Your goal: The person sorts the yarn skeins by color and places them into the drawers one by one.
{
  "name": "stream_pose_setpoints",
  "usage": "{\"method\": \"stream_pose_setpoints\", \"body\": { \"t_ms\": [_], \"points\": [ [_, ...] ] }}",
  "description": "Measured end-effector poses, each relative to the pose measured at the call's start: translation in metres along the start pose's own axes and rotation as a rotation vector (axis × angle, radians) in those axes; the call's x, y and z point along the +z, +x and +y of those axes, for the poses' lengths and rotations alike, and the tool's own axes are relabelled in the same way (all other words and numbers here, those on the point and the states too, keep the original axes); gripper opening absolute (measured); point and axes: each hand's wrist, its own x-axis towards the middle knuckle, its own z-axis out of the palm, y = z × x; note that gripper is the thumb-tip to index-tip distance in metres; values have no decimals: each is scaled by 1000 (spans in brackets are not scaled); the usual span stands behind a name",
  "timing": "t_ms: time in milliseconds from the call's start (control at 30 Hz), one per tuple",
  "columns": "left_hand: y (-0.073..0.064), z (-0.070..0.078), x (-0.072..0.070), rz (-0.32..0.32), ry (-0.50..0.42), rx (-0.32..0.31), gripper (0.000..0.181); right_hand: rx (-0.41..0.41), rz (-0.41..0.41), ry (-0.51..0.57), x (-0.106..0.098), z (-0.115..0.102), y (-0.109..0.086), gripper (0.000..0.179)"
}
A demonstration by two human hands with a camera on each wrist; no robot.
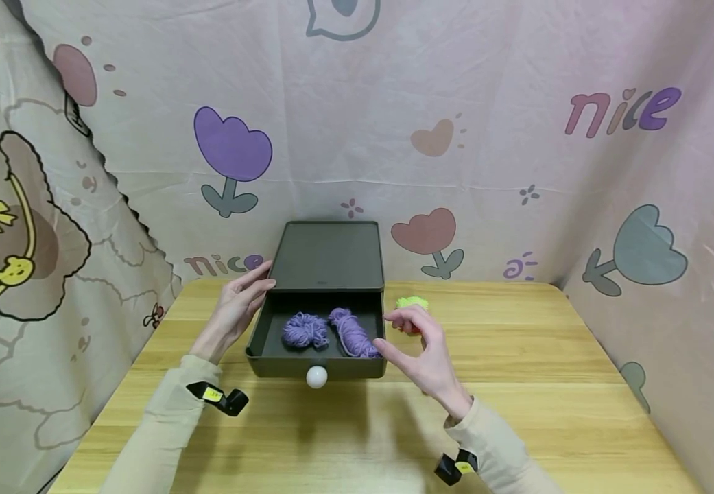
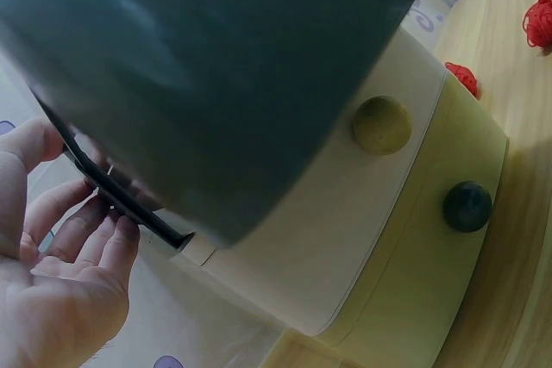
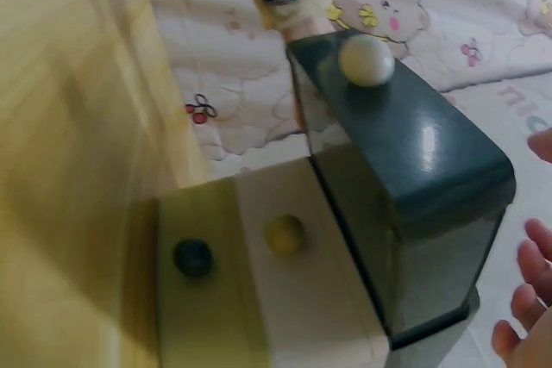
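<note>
A small chest of drawers (image 1: pixel 334 254) stands on the table with its dark green top drawer (image 1: pixel 282 367) pulled out. Two skeins of purple yarn lie in that drawer: a rounder one (image 1: pixel 304 331) on the left and a longer one (image 1: pixel 354 333) along the right. My left hand (image 1: pixel 236 309) rests its fingertips against the chest's upper left side; the left wrist view shows them along a dark rim (image 2: pixel 142 213). Beside the drawer's right wall is my right hand (image 1: pixel 424 353), thumb and fingers spread, holding nothing. In the right wrist view its fingers (image 3: pixel 533 277) stand apart from the drawer.
Behind the right hand lie bright yellow-green yarn (image 1: pixel 412 302) and red yarn (image 2: pixel 539 21). Below the pulled-out drawer are a cream drawer (image 2: pixel 319 239) and a yellow-green drawer (image 2: pixel 423 273), each with a round knob. A white knob (image 1: pixel 316 377) sticks out in front. Printed cloth (image 1: pixel 344 137) hangs behind the table.
</note>
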Motion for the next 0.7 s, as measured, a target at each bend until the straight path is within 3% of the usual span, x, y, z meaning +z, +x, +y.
{"method": "stream_pose_setpoints", "body": {
  "t_ms": [233,467,700],
  "points": [
    [0,-1,0,0,17,0,65,-87,129,57,10,2,-16,34],
    [0,-1,0,-4,15,-1,66,-237,256,69,16,-1,-27,27],
    [0,-1,-1,-9,12,3,65,-284,223,93,25,-4,-40,26]
  ]
}}
